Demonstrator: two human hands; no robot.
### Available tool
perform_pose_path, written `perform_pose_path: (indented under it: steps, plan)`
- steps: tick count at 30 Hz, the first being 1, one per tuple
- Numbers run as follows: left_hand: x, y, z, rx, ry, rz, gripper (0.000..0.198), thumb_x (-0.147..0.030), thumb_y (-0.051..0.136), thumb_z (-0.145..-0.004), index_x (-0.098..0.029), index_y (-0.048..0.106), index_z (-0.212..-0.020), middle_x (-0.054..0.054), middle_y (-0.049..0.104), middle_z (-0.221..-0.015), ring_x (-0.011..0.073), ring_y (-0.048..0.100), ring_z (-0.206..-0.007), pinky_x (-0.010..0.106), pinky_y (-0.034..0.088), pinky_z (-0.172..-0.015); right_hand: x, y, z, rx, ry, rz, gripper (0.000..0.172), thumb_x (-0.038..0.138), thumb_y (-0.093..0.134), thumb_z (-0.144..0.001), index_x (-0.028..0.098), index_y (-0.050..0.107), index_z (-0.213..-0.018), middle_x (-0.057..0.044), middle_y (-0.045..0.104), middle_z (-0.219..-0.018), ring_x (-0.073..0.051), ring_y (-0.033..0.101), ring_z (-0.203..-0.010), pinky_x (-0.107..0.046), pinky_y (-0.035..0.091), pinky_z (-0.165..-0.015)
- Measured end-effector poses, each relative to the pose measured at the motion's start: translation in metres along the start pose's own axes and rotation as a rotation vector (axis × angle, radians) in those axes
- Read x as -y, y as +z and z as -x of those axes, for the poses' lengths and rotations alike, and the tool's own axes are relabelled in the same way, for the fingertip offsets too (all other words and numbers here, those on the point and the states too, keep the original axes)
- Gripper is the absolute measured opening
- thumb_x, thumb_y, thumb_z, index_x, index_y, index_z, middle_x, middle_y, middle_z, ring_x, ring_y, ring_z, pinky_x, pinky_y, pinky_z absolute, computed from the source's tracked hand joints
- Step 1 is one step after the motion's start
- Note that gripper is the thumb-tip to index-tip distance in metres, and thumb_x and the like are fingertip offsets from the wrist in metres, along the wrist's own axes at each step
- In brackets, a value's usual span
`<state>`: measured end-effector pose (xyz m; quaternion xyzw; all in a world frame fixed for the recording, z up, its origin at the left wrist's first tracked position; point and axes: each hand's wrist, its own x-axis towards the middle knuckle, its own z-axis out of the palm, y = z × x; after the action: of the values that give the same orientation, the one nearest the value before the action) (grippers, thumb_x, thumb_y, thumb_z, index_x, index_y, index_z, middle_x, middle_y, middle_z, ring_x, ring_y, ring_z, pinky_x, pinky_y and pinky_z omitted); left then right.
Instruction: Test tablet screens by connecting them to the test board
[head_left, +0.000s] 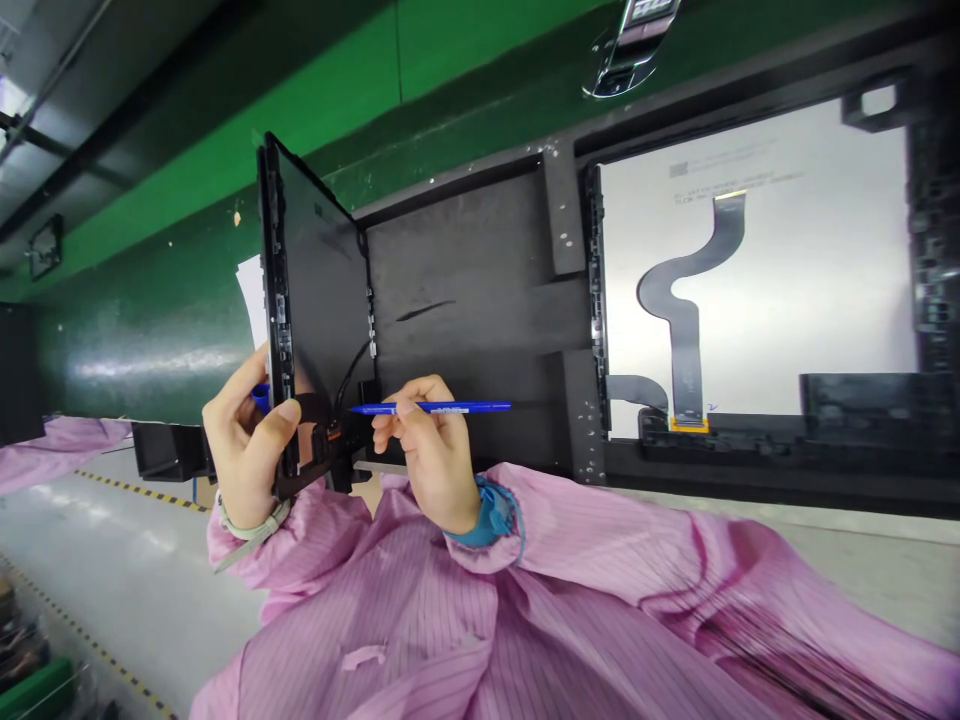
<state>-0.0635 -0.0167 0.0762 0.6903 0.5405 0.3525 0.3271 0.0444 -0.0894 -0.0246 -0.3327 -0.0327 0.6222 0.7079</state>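
My left hand (241,445) grips the near lower edge of a black-framed display panel (322,270), which stands nearly upright on its side. A small blue piece (261,397), perhaps a pen cap, shows between that hand's fingers. In my right hand (435,450) is a slim blue pen (457,407), pinched between thumb and fingers. It lies almost level, its tip pointing left at the panel's lower corner, where a dark cable and an orange-edged connector show. Whether the tip touches the panel, I cannot tell.
A black foam tray (465,250) lies beneath the panel. Its right recess holds a second display panel (810,270), silver back up, with a curved black ribbon cable (664,290). A metal fixture (634,45) stands behind on the green bench (150,310). White paper (253,300) sits behind the upright panel.
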Motion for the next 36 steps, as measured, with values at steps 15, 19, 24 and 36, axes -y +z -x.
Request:
perform_pose_path:
  steps: [15,19,24,36]
  plan:
    - [0.000,0.003,-0.002,-0.006,0.020,0.051,0.029,-0.022,0.064,-0.071,-0.016,0.078,-0.095,-0.003,0.056,-0.070,0.0110,0.043,-0.063,0.022,0.035,-0.054,-0.002,0.001,-0.002,0.022,0.010,0.041,0.020,0.038,0.063,-0.092,0.021,0.054,-0.085,0.004,0.066,-0.067,-0.009,0.060,-0.052,-0.023,0.051,-0.053]
    - [0.005,0.002,-0.001,-0.023,0.022,0.073,0.033,-0.022,0.064,-0.071,-0.015,0.080,-0.100,-0.002,0.058,-0.071,0.0114,0.045,-0.065,0.022,0.037,-0.055,-0.001,0.000,0.003,-0.010,-0.076,0.027,0.018,0.037,0.062,-0.095,0.022,0.055,-0.088,0.004,0.066,-0.070,-0.009,0.060,-0.055,-0.024,0.051,-0.055]
    - [0.003,0.008,0.004,-0.034,0.003,0.042,0.041,-0.026,0.068,-0.073,-0.018,0.080,-0.111,-0.001,0.066,-0.079,0.0139,0.054,-0.070,0.024,0.046,-0.063,0.033,-0.015,0.014,-0.036,-0.363,0.200,0.016,0.036,0.056,-0.101,0.026,0.065,-0.110,-0.002,0.072,-0.092,-0.013,0.065,-0.073,-0.028,0.054,-0.062]
    - [-0.023,0.136,0.023,0.131,0.250,-0.569,0.062,-0.026,0.057,-0.078,-0.005,0.063,-0.136,0.002,0.065,-0.072,0.0152,0.057,-0.058,0.028,0.050,-0.060,0.128,-0.079,0.019,-0.530,-1.320,0.623,0.026,0.039,0.050,-0.101,0.033,0.073,-0.112,-0.005,0.054,-0.086,-0.021,0.057,-0.074,-0.034,0.044,-0.054]
